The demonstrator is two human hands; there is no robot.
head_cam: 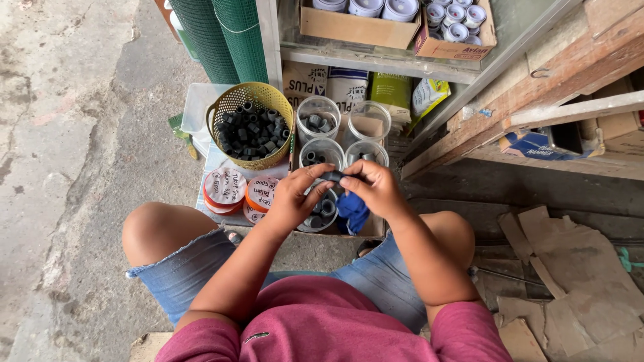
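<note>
My left hand [294, 196] and my right hand [373, 186] meet in front of me, both pinching one small dark pipe fitting [333, 176]. Right below and beyond the hands stand several clear plastic jars [321, 115] with a few dark fittings inside. A yellow mesh basket [252, 94] heaped with dark fittings sits to the left of the jars. A blue cloth [351, 211] lies under my right hand. Orange jar lids [225, 188] with handwriting lie left of my left hand.
My bare knees and denim shorts frame the work spot on the concrete ground. Green wire mesh rolls [225, 37] stand behind the basket. A shelf above holds cardboard boxes of small tins [456, 17]. Torn cardboard pieces [570, 268] lie at the right, near wooden planks [563, 74].
</note>
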